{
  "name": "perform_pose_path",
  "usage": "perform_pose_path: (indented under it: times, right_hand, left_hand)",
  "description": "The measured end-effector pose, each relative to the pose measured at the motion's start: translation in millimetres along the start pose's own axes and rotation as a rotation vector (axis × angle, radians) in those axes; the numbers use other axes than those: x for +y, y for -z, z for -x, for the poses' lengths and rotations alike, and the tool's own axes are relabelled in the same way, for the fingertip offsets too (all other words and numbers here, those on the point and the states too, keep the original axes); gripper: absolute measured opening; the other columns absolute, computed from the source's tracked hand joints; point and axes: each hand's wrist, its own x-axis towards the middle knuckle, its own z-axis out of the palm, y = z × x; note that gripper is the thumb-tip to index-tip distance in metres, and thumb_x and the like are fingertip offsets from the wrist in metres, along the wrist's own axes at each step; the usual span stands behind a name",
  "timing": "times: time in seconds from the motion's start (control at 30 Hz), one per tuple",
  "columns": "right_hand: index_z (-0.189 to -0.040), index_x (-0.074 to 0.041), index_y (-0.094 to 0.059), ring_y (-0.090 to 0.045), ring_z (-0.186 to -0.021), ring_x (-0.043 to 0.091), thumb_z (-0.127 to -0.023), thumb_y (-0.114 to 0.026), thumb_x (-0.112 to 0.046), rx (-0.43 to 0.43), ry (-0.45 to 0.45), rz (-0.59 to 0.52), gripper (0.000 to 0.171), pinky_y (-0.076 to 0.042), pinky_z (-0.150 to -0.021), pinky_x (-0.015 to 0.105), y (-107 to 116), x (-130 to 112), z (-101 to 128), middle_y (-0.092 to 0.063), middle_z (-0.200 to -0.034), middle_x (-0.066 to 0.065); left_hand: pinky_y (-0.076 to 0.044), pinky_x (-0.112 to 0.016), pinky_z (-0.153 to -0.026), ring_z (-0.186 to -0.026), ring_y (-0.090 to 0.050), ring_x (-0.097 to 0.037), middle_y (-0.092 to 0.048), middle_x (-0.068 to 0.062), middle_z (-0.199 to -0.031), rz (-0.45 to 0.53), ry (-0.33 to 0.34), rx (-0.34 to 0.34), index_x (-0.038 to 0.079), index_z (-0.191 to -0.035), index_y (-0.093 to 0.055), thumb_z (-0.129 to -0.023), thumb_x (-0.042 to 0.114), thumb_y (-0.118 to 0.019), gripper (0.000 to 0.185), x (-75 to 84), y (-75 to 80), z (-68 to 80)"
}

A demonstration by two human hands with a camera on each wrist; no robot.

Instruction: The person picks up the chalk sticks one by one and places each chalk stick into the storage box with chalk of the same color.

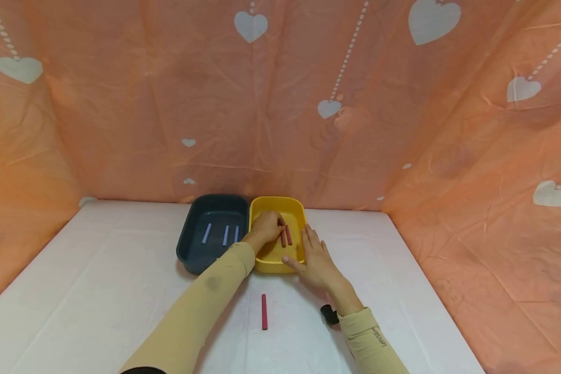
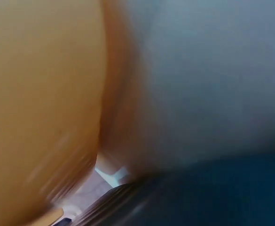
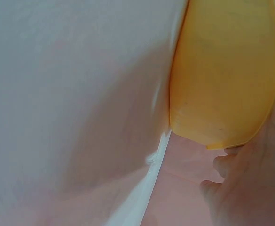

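Observation:
My left hand (image 1: 267,227) reaches into the yellow tray (image 1: 272,267), its fingers curled and pinching the top end of a red chalk stick (image 1: 282,239). A second red chalk stick (image 1: 288,235) lies just right of it on the tray floor. My right hand (image 1: 317,262) rests along the tray's right rim with fingers extended and thumb spread over the near corner. In the right wrist view, its fingers (image 3: 224,165) show beside the yellow wall. The left wrist view is blurred and hides the fingertips.
A dark blue tray (image 1: 183,249) stands against the yellow one on the left, with lavender chalk sticks (image 1: 225,236) inside. Another red chalk stick (image 1: 264,311) lies on the white tablecloth (image 1: 98,291) nearer me. An orange heart-patterned curtain (image 1: 262,130) hangs behind the trays.

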Motion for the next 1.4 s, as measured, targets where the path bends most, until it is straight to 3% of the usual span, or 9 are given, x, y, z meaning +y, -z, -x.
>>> perform_pose_path:
  times: [0.17,0.53,0.67,0.8,0.97,1.07,1.17,1.27,1.4]
  right_hand:
    - [-0.163,0.005,-0.012,-0.007,-0.159,0.038,-0.1,-0.059,-0.059,0.003,0.003,-0.008,0.102,-0.008,-0.127,0.055,0,0,0,-0.003,-0.173,0.019]
    - [-0.163,0.004,-0.012,-0.007,-0.159,0.038,-0.099,-0.059,-0.061,0.004,0.009,-0.02,0.102,-0.008,-0.127,0.056,-3,-1,-1,-0.003,-0.174,0.018]
    - [-0.163,0.004,-0.011,-0.007,-0.16,0.037,-0.1,-0.058,-0.061,-0.002,0.008,-0.014,0.102,-0.008,-0.127,0.056,-4,-2,0,-0.002,-0.174,0.018]
    - [-0.163,0.004,-0.01,-0.006,-0.16,0.037,-0.1,-0.058,-0.061,-0.005,0.006,-0.006,0.103,-0.007,-0.127,0.056,-1,-2,0,-0.001,-0.174,0.018]
    - [-0.163,0.005,-0.011,-0.007,-0.159,0.038,-0.1,-0.058,-0.061,-0.002,0.006,-0.002,0.103,-0.007,-0.127,0.056,0,0,0,-0.001,-0.174,0.018]
    - [-0.163,0.005,-0.012,-0.007,-0.159,0.038,-0.1,-0.058,-0.06,0.0,0.014,-0.008,0.102,-0.008,-0.126,0.058,-1,0,0,-0.002,-0.173,0.019]
    - [-0.163,0.006,-0.012,-0.007,-0.159,0.039,-0.1,-0.058,-0.061,0.001,0.019,-0.008,0.103,-0.009,-0.126,0.059,-1,0,0,-0.002,-0.173,0.02]
    - [-0.163,0.006,-0.012,-0.006,-0.159,0.039,-0.1,-0.057,-0.062,-0.003,0.018,0.0,0.103,-0.008,-0.126,0.059,-1,1,0,-0.002,-0.173,0.02]
    - [-0.163,0.006,-0.011,-0.007,-0.159,0.039,-0.1,-0.058,-0.06,0.002,0.024,0.003,0.102,-0.008,-0.126,0.059,0,1,0,-0.001,-0.173,0.02]
  left_hand:
    - [-0.045,-0.046,-0.106,-0.11,-0.059,-0.031,-0.074,-0.005,-0.106,-0.022,0.026,-0.028,0.01,-0.107,-0.079,-0.099,0.021,-0.072,0.014,-0.1,-3.3,-1.0]
    - [-0.047,-0.045,-0.106,-0.11,-0.066,-0.026,-0.076,-0.005,-0.113,-0.045,-0.009,-0.005,0.01,-0.113,-0.078,-0.1,0.024,-0.07,0.02,-1.2,1.5,1.6]
    - [-0.046,-0.045,-0.109,-0.113,-0.067,-0.025,-0.077,-0.005,-0.109,-0.009,-0.024,-0.024,0.008,-0.12,-0.075,-0.101,0.027,-0.067,0.028,1.4,5.9,3.4]
    - [-0.042,-0.047,-0.112,-0.108,-0.069,-0.023,-0.077,-0.003,-0.089,0.035,-0.04,-0.048,0.006,-0.128,-0.07,-0.102,0.025,-0.065,0.033,9.0,12.0,7.6]
    - [-0.039,-0.048,-0.115,-0.103,-0.071,-0.023,-0.076,-0.006,-0.102,0.117,-0.065,-0.048,0.003,-0.132,-0.067,-0.102,0.02,-0.065,0.035,22.2,19.4,20.3]
    - [-0.046,-0.044,-0.108,-0.093,-0.072,-0.023,-0.068,-0.011,-0.117,0.202,-0.068,-0.045,0.002,-0.131,-0.066,-0.101,0.017,-0.066,0.034,29.1,23.1,30.6]
    - [-0.057,-0.039,-0.089,-0.078,-0.073,-0.029,-0.065,-0.014,-0.112,0.32,-0.067,-0.068,-0.001,-0.133,-0.063,-0.101,0.014,-0.065,0.035,32.6,24.3,39.9]
    - [-0.058,-0.031,-0.074,-0.076,-0.072,-0.028,-0.062,-0.013,-0.11,0.389,-0.072,-0.067,-0.001,-0.133,-0.061,-0.102,0.013,-0.065,0.034,33.8,24.4,47.5]
    - [-0.056,-0.029,-0.079,-0.078,-0.067,-0.021,-0.06,-0.012,-0.116,0.396,-0.097,-0.018,0.001,-0.129,-0.063,-0.101,0.014,-0.067,0.031,35.9,27.5,58.2]
